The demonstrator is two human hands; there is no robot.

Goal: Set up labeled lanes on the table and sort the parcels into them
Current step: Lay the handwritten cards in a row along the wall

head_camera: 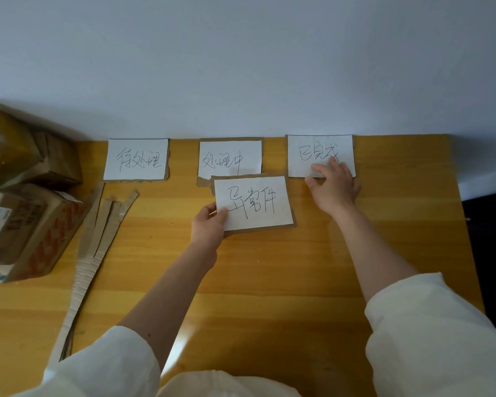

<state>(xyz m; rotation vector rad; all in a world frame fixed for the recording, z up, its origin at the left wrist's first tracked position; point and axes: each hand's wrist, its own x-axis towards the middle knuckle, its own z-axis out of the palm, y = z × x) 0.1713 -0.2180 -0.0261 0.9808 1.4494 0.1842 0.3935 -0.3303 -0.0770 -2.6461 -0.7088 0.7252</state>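
Three cardboard-backed white label cards with handwritten characters lie along the wall edge of the wooden table (269,282): a left card (136,159), a middle card (230,159) and a right card (320,154). My right hand (332,186) rests on the lower right corner of the right card, fingers spread flat. My left hand (209,226) pinches the lower left corner of a fourth label card (254,202), which overlaps the bottom of the middle card. Several taped cardboard parcels (26,196) are stacked at the table's left end.
Long cardboard strips (98,239) lie loosely on the table between the parcels and my left arm, running toward the near edge. A pale wall stands directly behind the cards. The table's right edge (467,253) drops to a dark floor.
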